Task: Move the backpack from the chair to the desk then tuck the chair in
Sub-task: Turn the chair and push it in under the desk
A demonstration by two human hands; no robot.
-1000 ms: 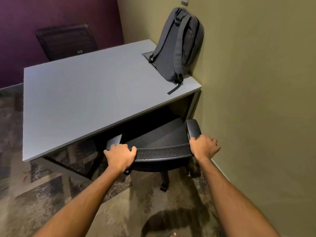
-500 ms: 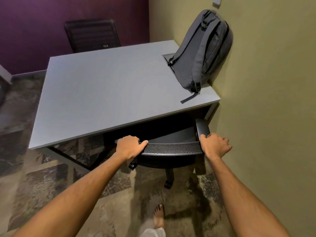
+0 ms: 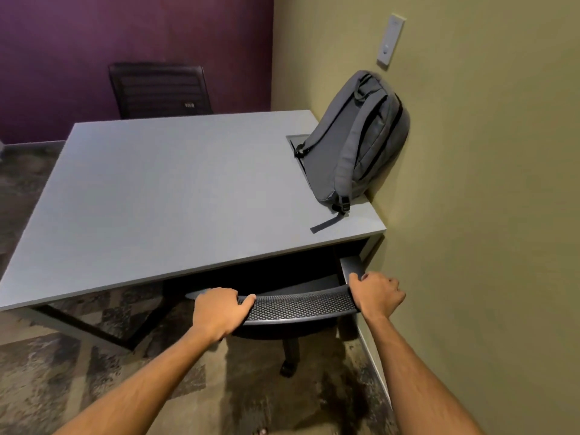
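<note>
A grey backpack (image 3: 354,142) stands on the right side of the grey desk (image 3: 175,189), leaning against the olive wall. Below the desk's front edge is a black mesh-backed office chair (image 3: 298,306), its seat mostly hidden under the desktop. My left hand (image 3: 218,310) grips the left end of the chair's backrest top. My right hand (image 3: 375,293) grips the right end, close to the wall. One chair armrest (image 3: 351,266) shows just under the desk's right corner.
A second black chair (image 3: 158,89) stands behind the desk against the purple wall. The olive wall (image 3: 486,215) runs close along the right, with a switch plate (image 3: 390,40) above the backpack. Patterned carpet (image 3: 94,372) covers the floor; a caster (image 3: 288,368) shows below the chair.
The chair has rolled further under the desk with both hands still on its backrest. More of the seat is now hidden beneath the desktop.
</note>
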